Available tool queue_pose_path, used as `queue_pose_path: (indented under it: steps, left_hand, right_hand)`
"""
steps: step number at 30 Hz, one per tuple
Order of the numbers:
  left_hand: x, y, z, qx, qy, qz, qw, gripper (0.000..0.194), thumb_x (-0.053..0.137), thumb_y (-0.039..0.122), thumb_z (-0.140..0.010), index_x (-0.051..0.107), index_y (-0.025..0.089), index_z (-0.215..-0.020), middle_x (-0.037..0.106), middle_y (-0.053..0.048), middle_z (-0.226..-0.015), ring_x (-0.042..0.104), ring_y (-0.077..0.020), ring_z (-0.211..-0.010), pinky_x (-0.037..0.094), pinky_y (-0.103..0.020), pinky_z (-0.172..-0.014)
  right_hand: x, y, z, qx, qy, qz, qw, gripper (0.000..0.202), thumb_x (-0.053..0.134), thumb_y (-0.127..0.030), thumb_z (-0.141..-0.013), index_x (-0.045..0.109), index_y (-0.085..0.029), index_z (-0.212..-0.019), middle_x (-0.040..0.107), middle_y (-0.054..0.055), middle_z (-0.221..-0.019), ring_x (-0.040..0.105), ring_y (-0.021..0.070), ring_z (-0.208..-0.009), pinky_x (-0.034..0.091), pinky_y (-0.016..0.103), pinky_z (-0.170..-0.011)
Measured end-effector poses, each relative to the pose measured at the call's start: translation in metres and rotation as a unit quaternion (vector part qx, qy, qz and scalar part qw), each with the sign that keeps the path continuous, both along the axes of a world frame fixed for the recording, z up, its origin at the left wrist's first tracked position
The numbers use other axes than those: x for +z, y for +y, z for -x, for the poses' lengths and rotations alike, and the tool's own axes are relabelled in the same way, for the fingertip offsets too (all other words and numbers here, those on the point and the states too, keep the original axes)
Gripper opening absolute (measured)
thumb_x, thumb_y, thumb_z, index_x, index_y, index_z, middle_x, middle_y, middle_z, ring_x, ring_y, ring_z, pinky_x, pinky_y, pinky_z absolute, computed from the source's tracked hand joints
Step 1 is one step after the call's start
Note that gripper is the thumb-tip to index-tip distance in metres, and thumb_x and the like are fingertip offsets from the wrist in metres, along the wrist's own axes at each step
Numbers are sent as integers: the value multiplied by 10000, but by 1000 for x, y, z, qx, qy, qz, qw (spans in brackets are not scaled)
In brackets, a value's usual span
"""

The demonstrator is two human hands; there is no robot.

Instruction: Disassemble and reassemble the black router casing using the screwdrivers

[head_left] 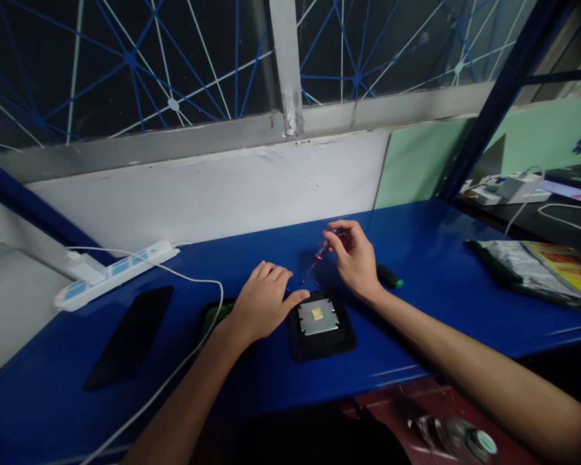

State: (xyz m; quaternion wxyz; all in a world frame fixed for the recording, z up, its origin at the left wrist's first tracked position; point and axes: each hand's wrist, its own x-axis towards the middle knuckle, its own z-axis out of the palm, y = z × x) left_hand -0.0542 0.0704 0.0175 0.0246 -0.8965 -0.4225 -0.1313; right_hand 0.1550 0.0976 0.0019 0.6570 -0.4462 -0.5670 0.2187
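My right hand [356,258] grips a screwdriver [322,250] with a clear and red handle. Its thin shaft slants down to the left, the tip close to a tiny dark piece [301,281] on the blue table. My left hand [266,298] lies palm down with its fingers stretched out. Its thumb reaches the upper left edge of a black square device [323,349]. Set in that device is a silver metal plate [329,323] bearing a small yellowish square [317,314]. A dark green object [217,316] is partly hidden behind my left hand and wrist.
A white power strip [121,274] with its cable [208,281] lies to the left, beside a black flat panel [130,339]. Right of my right hand is a black and green item [390,276]. A shiny packet [537,268] lies far right. A plastic bottle [459,439] is below the table edge.
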Motion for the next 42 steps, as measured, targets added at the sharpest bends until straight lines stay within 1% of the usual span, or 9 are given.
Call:
queue_pose_path:
  steps: [4,8,11,16,21,27,32,37,42]
  left_hand:
    - [-1,6,7,10,9,3,1000,403,408,487,-1026,642,176,-1130,699,-68,-1147,585,-279,-1102,378,-526,-1093]
    - [-2,9,12,21,13,6,1000,319,410,297,-994,643,159,-1162,695,-85,-1171,569,-286,-1136,393,-516,-1079]
    - [-2,9,14,30,-11,8,999,322,412,224,-961,640,163,-1181,694,-83,-1186,563,-285,-1148,430,-497,-1039]
    - [-3,7,16,32,-40,26,998,320,423,199,-942,639,174,-1177,702,-67,-1171,569,-276,-1148,462,-482,-1003]
    - [-8,7,18,26,-61,32,997,309,445,190,-929,641,188,-1167,703,-58,-1164,566,-266,-1146,467,-467,-995]
    - [-8,6,17,26,-65,43,997,292,469,181,-925,647,188,-1157,705,-53,-1157,567,-268,-1134,468,-456,-993]
    - [-8,6,18,25,-63,51,996,282,477,190,-935,643,178,-1163,700,-57,-1164,561,-269,-1139,464,-457,-1000]
    - [-11,6,19,21,-63,53,996,280,479,197,-939,642,181,-1167,700,-57,-1162,555,-269,-1141,461,-458,-1001]
    - [-13,7,21,17,-67,50,996,280,473,206,-941,639,194,-1166,700,-49,-1160,559,-267,-1129,464,-452,-982]
  right_hand:
    - [1,-2,0,6,-20,-2,1000,204,613,-378,-920,608,-233,-1063,693,18,-903,663,151,-738,549,343,-723]
    - [1,-1,1,8,-39,1,999,195,620,-370,-918,612,-225,-1049,696,14,-881,637,139,-688,528,332,-696]
    - [0,0,0,7,-48,-1,999,179,617,-348,-918,609,-221,-1044,704,22,-897,649,141,-698,531,332,-706]
    - [2,1,-3,-16,-55,-12,998,164,608,-330,-923,604,-217,-1041,703,25,-889,672,145,-702,545,333,-725]
    - [2,4,-7,-38,-69,-5,997,156,615,-330,-912,596,-213,-1014,682,10,-825,662,132,-644,538,306,-678]
    - [-3,9,-9,-36,-57,7,998,206,604,-392,-914,578,-235,-1044,677,18,-860,668,152,-677,555,327,-669]
    - [-2,9,-9,-32,-66,26,997,194,595,-389,-911,573,-235,-1029,671,31,-880,657,142,-640,565,332,-652]
    - [-2,8,-9,-34,-72,5,997,193,597,-377,-915,578,-230,-1038,674,34,-879,671,156,-685,564,340,-674]
    - [-4,11,-11,-24,-30,1,999,220,617,-413,-907,576,-245,-1043,657,20,-881,684,167,-733,576,348,-694]
